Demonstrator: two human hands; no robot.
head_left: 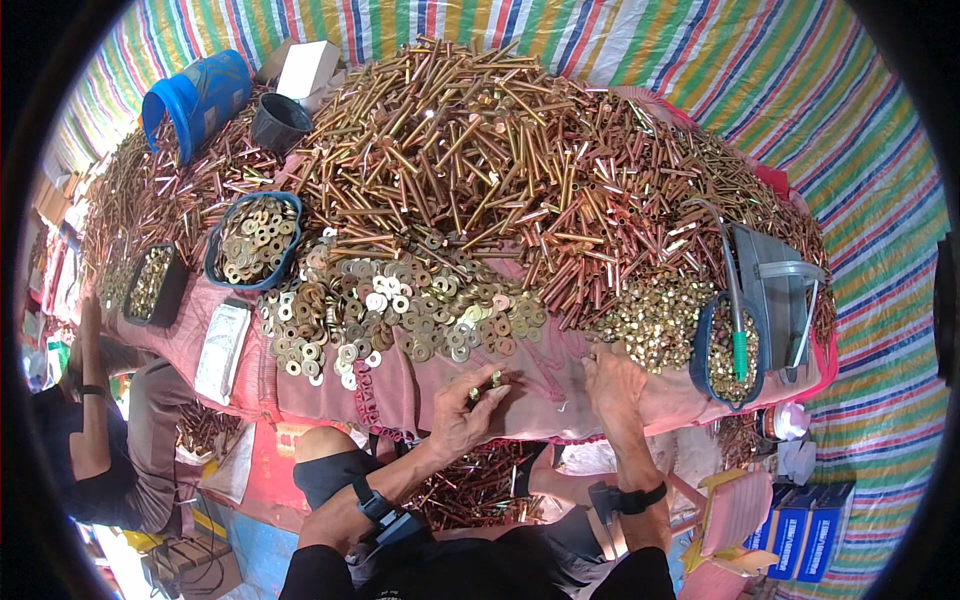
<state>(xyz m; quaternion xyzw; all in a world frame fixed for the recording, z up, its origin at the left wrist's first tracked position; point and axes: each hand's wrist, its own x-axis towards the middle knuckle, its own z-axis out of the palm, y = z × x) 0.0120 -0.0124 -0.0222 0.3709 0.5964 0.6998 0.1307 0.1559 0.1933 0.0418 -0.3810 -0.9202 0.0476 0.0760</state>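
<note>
My left hand [466,412] is over the front of the pink cloth, thumb and fingers closed around small brass-coloured metal fasteners [497,378]. Their exact kind is too small to make out. My right hand [612,382] rests at the left edge of a heap of small brass-coloured nuts [655,318], fingers bent and together. What its fingertips hold, if anything, is hidden. Flat round washers [400,305] spread in a heap beyond my left hand. Behind them rises a big pile of long golden bolts [430,150], with shorter coppery ones [590,260] toward the right.
A blue bin of washers [212,250] stands left; a dark blue bin of nuts [703,375] with a green-handled tool [740,350] stands right, beside a grey container [765,300]. A blue bucket [215,95] lies tipped at the back left. Another person [95,430] sits at left.
</note>
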